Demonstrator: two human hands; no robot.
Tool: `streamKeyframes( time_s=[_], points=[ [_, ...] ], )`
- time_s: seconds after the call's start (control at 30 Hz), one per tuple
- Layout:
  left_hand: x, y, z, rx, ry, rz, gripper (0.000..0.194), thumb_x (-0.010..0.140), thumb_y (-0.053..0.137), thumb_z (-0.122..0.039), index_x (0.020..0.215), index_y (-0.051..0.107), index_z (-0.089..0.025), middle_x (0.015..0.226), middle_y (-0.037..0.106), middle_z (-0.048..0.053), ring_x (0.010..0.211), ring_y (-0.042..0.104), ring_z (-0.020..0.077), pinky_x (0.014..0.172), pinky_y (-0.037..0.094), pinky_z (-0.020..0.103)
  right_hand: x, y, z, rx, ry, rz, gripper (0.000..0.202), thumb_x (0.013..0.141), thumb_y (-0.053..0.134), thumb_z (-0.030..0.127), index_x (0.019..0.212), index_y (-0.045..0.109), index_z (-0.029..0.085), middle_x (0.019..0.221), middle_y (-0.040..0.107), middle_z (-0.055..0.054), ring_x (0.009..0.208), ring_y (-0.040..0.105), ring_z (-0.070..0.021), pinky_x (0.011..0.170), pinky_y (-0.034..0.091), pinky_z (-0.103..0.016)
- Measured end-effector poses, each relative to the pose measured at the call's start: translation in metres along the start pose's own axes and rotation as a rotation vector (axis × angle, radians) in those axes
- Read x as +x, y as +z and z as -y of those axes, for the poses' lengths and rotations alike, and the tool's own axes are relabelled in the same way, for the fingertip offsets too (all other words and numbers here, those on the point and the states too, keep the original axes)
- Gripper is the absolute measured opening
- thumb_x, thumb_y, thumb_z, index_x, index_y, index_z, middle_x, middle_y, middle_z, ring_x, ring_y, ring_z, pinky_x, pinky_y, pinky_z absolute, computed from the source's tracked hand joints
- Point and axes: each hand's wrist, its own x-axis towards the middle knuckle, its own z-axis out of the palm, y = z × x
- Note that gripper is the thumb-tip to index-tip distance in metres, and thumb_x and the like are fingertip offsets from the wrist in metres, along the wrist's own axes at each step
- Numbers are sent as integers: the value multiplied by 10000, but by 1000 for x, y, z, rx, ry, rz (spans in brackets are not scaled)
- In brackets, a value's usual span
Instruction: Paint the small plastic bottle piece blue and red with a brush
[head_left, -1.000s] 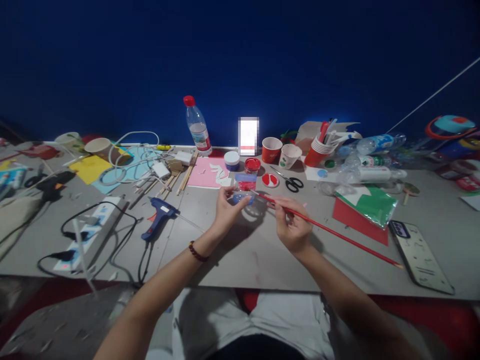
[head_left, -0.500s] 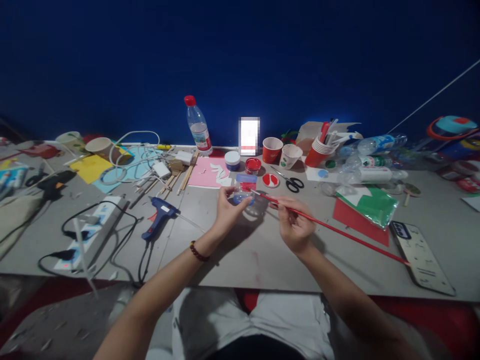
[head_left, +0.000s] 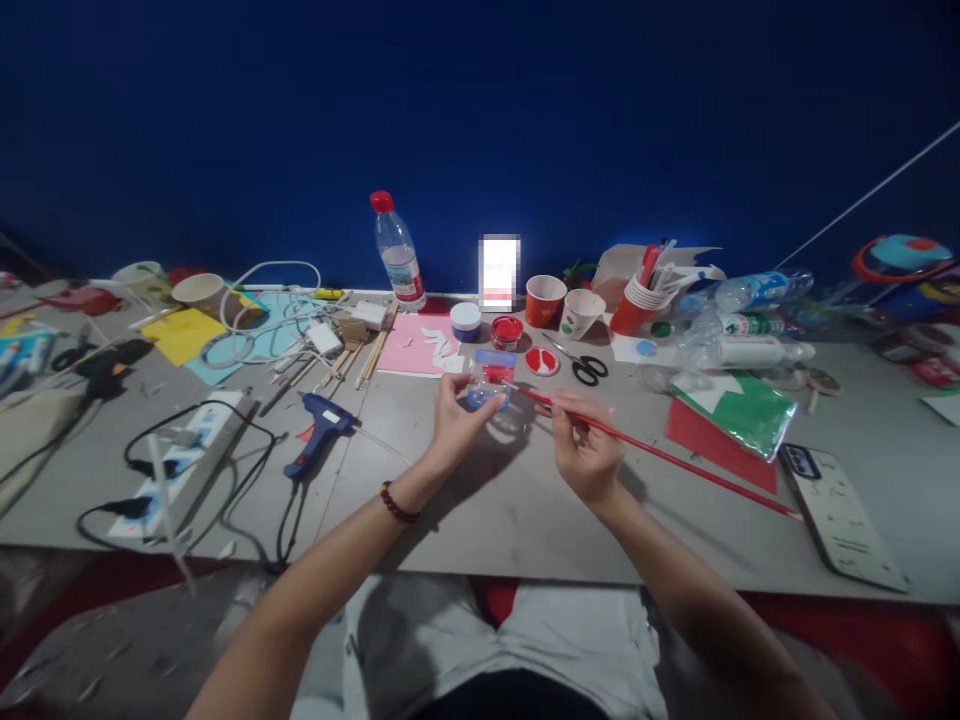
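Between the fingers and thumb of my left hand [head_left: 463, 412] is a clear plastic bottle piece [head_left: 489, 398] with blue bands and a red painted patch. My right hand [head_left: 587, 448] is closed around a long red paintbrush [head_left: 660, 452], whose tip reaches the bottle piece near the red patch. Whether the bristles touch it is too small to tell. Just beyond stands an open jar of red paint [head_left: 507, 332], with its red-smeared lid [head_left: 541, 361] lying beside it. A white-lidded jar [head_left: 465, 322] is to the left of the paint.
Scissors [head_left: 589, 370] and paper cups [head_left: 545, 302] are behind my right hand. A blue glue gun [head_left: 321, 432] and a power strip [head_left: 184, 465] with cables lie left. A phone [head_left: 844, 515] and plastic bottles [head_left: 757, 350] are right; a tall bottle [head_left: 400, 255] stands at the back.
My right hand has shifted slightly left with the paintbrush, and the handle's far end has drawn away from the phone. My left hand keeps the bottle piece in nearly the same place.
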Motion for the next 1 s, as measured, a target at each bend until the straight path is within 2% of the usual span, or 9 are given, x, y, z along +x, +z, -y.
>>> streamKeyframes(
  time_s=[0.23,0.4,0.57,0.7,0.83,1.0],
  points=[
    [7,-3,3,-124,-30,25,398,701,820,-366,964,566,-210,1017,608,46,990,571,218,942,438,407,5,-6,-5,-67,-27,-60,290,905,597,56,1120,666,238,1038,740,-49,891,759,-181,714,687,-275],
    [9,-3,0,-300,-97,106,393,713,806,-382,959,549,-214,987,663,49,913,635,203,885,488,395,1,-8,-10,-24,39,-126,254,914,603,83,1104,664,240,1061,720,-48,877,761,-180,712,695,-309],
    [6,-1,-1,-294,-129,139,426,656,856,-378,940,587,-210,965,663,38,905,623,192,876,471,363,-5,-4,-6,128,98,-50,245,941,570,110,1130,647,246,1106,722,-75,1027,742,-219,702,700,-334],
    [4,-1,1,-256,-88,128,427,638,867,-351,936,598,-203,964,640,37,912,594,187,863,459,339,-4,-2,-2,132,75,-6,269,935,567,88,1138,647,245,1120,723,-81,1004,748,-215,716,700,-342],
    [4,-1,0,-294,-101,148,408,649,862,-346,923,598,-199,955,650,39,899,604,185,857,466,336,1,-1,2,99,53,-23,270,930,567,77,1129,652,238,1080,732,-77,977,755,-208,703,698,-318],
    [7,0,-1,-463,-197,196,385,646,860,-344,902,612,-198,910,694,40,862,643,190,865,479,366,5,-2,2,77,49,-60,254,930,570,81,1115,657,233,1060,729,-74,974,752,-202,693,698,-296]
  ],
)
